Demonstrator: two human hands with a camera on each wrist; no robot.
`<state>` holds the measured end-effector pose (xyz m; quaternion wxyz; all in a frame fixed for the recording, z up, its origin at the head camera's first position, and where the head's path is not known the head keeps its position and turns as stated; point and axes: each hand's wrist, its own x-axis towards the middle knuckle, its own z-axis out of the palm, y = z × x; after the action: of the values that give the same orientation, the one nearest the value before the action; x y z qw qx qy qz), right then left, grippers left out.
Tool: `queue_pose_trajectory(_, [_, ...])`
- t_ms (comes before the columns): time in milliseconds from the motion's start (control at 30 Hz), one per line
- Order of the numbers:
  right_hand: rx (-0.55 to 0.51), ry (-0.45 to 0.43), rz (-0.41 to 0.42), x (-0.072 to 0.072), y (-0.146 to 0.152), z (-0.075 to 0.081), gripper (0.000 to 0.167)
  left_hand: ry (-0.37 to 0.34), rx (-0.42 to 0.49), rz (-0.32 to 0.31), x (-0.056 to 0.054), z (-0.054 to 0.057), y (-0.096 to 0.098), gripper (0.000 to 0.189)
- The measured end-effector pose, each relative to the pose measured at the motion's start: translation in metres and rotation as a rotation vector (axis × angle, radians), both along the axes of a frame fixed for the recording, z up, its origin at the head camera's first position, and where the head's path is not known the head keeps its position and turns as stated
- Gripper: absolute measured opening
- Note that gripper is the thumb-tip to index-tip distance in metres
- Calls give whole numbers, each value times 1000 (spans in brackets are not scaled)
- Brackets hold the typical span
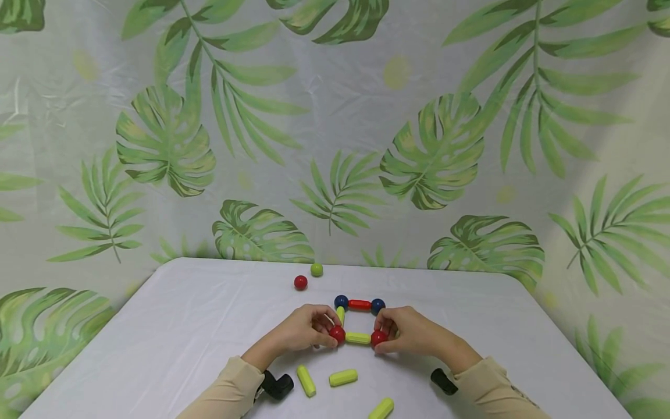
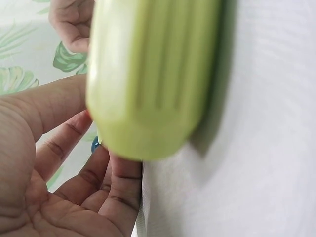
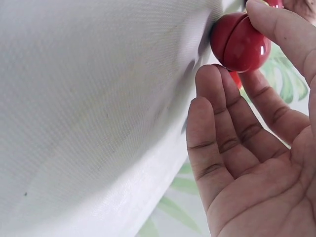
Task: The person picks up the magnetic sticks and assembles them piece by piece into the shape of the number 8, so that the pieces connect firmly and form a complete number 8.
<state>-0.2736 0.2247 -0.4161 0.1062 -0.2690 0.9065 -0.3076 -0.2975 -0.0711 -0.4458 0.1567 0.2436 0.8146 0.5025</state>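
In the head view, my left hand (image 1: 307, 329) pinches a red ball (image 1: 337, 334) between thumb and fingers. A second red ball (image 1: 379, 338) sits in the thumb-and-finger grip of my right hand (image 1: 413, 333). Joining these balls is a yellow-green rod (image 1: 358, 338). Another yellow-green rod (image 1: 341, 315) runs from the left red ball to a blue ball (image 1: 341, 301), and a red rod (image 1: 359, 305) links that to a second blue ball (image 1: 378, 306). Right fingers partly cover the frame's right side. The right wrist view shows the gripped red ball (image 3: 242, 43) closely.
Loose yellow-green rods (image 1: 343, 377) lie on the white table (image 1: 183, 337) nearer me; one rod (image 2: 153, 84) looms large in the left wrist view. Beyond the frame are a loose red ball (image 1: 300, 283) and a green ball (image 1: 316, 269). A leaf-patterned cloth (image 1: 345, 116) hangs behind.
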Motion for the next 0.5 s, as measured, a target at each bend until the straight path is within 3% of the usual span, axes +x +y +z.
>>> queue_pose_trajectory(300, [25, 15, -8, -1, 0, 2, 34, -13, -8, -20, 1, 5, -2, 24])
queue_pose_trajectory(500, [57, 80, -16, 0, -1, 9, 34, -4, -31, 5, -1, 6, -4, 26])
